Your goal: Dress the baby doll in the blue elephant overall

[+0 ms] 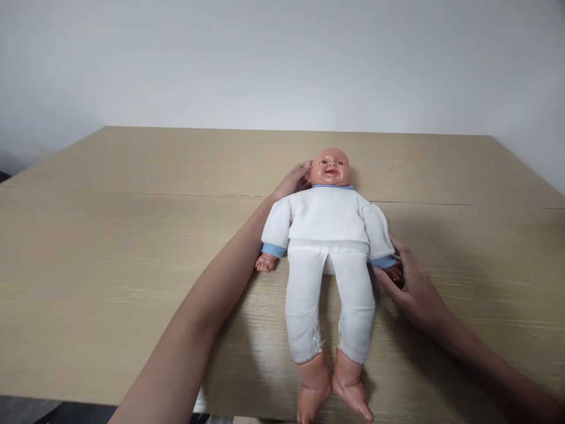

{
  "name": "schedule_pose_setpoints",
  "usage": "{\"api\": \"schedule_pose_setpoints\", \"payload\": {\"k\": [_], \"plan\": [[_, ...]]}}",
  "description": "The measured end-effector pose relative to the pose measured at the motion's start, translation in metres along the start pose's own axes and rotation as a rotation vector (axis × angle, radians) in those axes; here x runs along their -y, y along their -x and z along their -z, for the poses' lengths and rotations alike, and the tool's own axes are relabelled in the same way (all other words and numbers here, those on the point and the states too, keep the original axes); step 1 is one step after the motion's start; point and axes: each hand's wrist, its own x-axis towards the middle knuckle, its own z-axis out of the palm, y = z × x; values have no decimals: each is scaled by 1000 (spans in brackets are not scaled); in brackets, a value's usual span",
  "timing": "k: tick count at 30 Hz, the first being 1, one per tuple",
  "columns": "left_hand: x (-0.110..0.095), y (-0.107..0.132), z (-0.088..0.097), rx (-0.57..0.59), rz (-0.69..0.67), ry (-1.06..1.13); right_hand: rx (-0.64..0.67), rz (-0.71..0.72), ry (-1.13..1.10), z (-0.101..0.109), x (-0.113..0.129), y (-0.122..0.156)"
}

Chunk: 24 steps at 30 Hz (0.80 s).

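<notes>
A baby doll (329, 218) lies face up on the table, its feet toward me. It wears a white top and white trousers with light blue trim at the collar and cuffs. My left hand (295, 179) is curved against the left side of its head, the fingers together and their tips partly hidden behind the head. At the doll's right-side cuff, my right hand (406, 280) is closed around the sleeve end, thumb below and fingers above. The doll's small hand shows in shadow within that grip. My left forearm passes close beside the doll's other hand (265, 262).
A light wood-grain table (110, 253) spreads under the doll, with a thin seam running across it. Behind its far edge rises a plain pale wall (282, 65). The table's near edge lies just in front of me, close to the doll's feet.
</notes>
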Motion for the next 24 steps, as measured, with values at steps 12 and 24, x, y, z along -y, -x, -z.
{"api": "schedule_pose_setpoints", "payload": {"k": [12,24], "plan": [[-24,103,-1,-121,-99,-240,-87,-27,-204,-16,-14,-4],[-62,230,-27,-521,45,-730,-66,-378,-694,12,22,166]]}}
